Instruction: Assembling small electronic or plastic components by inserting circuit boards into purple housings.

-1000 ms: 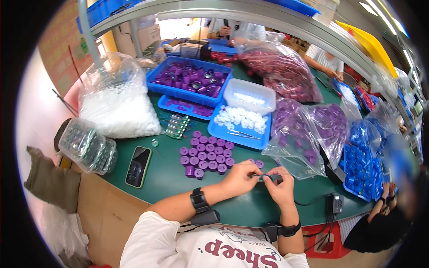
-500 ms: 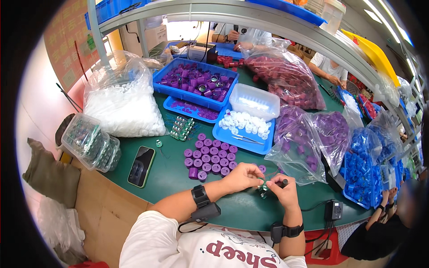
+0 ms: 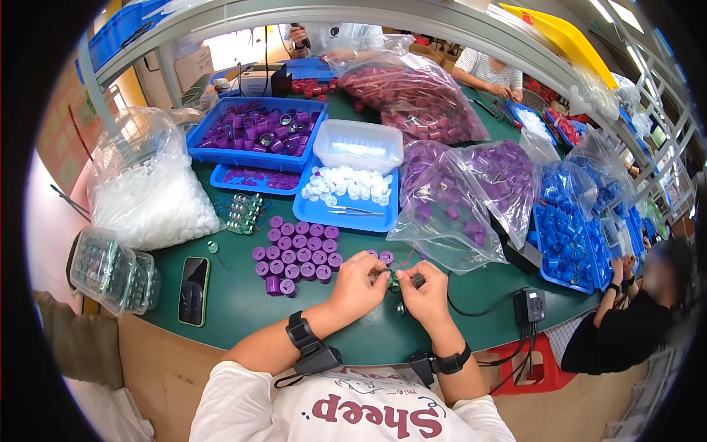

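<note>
In front of my chest, both hands meet over a small green circuit board (image 3: 393,282) with thin wires. My left hand (image 3: 358,286) is closed, its thumb and fingertips pinching the board's wires. My right hand (image 3: 425,296) is closed too, thumb at the board's edge; a short dark-ended tool (image 3: 418,280) pokes out of its grip, the rest hidden by the fingers. Another small shiny green piece (image 3: 400,308) shows just below the fingertips. Left of my hands stand rows of purple caps (image 3: 300,255). Beyond those lies a cluster of small circuit boards (image 3: 244,214).
A phone (image 3: 194,291) and clear boxes of boards (image 3: 114,272) lie left. Blue trays hold purple parts (image 3: 258,131) and white pieces with tweezers (image 3: 355,211). Bags of white (image 3: 155,199), red (image 3: 412,96) and purple parts (image 3: 449,199) surround these. A black power box (image 3: 530,306) sits right.
The whole view has swung to the right, so the table's things appear further left. My hands stay together over the circuit board, with only small finger shifts.
</note>
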